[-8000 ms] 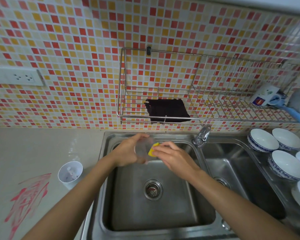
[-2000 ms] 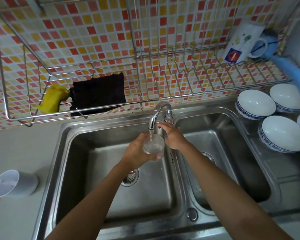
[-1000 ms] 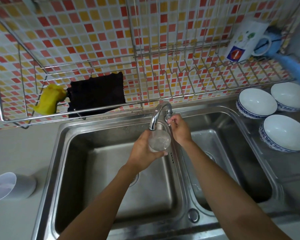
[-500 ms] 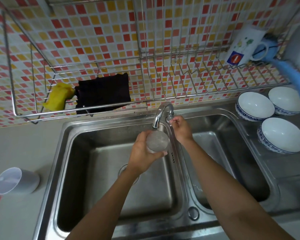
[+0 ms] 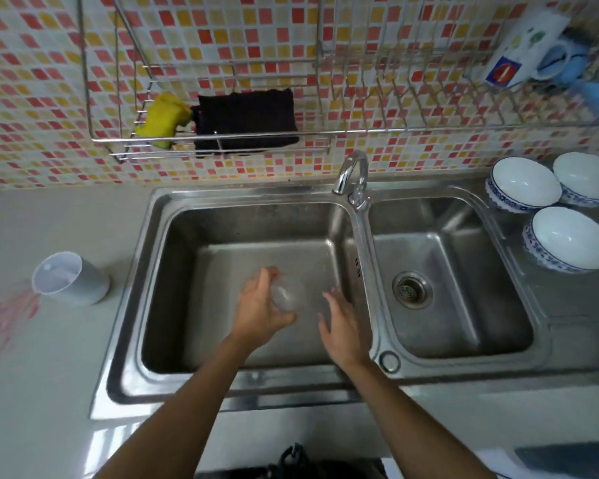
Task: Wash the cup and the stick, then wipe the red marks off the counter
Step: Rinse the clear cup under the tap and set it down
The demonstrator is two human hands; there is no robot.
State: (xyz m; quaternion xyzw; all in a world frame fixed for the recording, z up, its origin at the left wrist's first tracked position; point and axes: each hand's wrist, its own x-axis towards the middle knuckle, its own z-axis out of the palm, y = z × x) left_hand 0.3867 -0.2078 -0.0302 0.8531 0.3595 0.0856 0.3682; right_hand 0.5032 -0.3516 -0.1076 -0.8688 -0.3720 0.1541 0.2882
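Left grip (image 5: 260,314) clasps cup (image 5: 285,297), right grip (image 5: 343,327) splayed

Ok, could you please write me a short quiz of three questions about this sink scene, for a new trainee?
1. True or false: the right hand holds the yellow sponge.
2. What does the left hand grip? A) clear cup B) black cloth C) bowl
3. Fill in: the red marks lie on the counter beside the white ____.
Key: 1 false, the sponge lies in the wall rack; 2 A; 3 cup, meaning the white cup.
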